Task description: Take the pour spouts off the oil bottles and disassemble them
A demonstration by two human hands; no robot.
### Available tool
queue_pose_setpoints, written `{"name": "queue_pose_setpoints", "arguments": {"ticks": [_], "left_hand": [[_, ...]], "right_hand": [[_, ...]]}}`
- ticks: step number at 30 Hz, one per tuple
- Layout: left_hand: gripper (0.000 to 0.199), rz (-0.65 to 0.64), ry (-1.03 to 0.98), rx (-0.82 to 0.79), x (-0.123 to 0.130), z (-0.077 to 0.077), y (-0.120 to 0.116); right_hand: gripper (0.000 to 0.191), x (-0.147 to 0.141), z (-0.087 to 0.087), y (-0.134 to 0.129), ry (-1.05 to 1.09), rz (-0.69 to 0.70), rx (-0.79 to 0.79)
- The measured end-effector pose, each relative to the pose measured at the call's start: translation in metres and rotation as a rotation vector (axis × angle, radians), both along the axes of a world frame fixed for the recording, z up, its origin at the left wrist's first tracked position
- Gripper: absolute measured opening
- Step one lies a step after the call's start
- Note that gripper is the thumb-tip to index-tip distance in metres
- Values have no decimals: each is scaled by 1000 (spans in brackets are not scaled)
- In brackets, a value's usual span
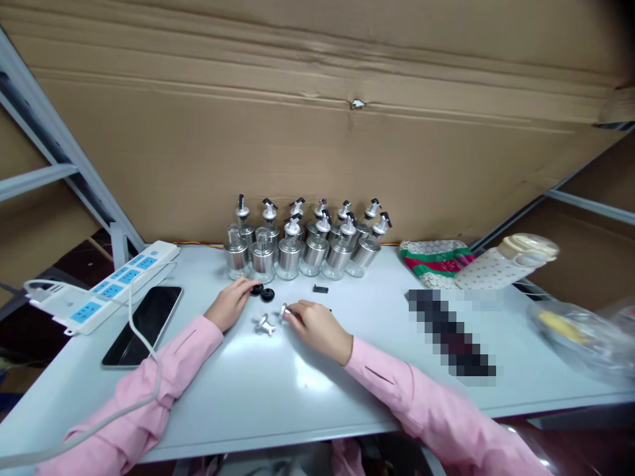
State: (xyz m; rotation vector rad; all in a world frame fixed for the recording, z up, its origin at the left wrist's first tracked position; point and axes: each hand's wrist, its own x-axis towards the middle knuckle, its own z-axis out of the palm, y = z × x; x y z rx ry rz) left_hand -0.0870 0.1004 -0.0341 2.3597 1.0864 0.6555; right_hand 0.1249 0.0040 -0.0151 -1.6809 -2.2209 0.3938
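My left hand (232, 303) has its fingertips closed on a round black stopper (256, 289), with a second black stopper (268, 295) lying just to its right. My right hand (320, 327) pinches a silver pourer head (284, 313) low over the table. Beside that lies another silver pourer head (264, 324) on the tabletop. A small black lever (320, 288) rests farther back. Behind the parts stand several glass bottles with steel sleeves (316, 254). Two at the front left, a bottle (237, 254) and its neighbour (262, 256), have bare necks; the others carry silver pourers with black levers.
At the left are a white power strip (119, 284), a phone (143, 324) and a white cable (131, 304) crossing over my left sleeve. A patterned cloth (431, 258), a dotted cup (491, 264), a blurred-out dark object (451, 334) and a plastic bag (580, 334) occupy the right. Cardboard (317, 152) walls the back.
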Motion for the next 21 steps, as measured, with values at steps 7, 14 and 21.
{"name": "queue_pose_setpoints", "arguments": {"ticks": [7, 14, 21], "left_hand": [[49, -99, -66, 24, -4, -10, -25], [47, -341, 80, 199, 3, -9, -42], [23, -339, 69, 249, 3, -8, -41]], "right_hand": [[26, -22, 0, 3, 71, 99, -28], [22, -32, 3, 6, 304, 249, -6], [29, -8, 42, 56, 722, -258, 639]]}}
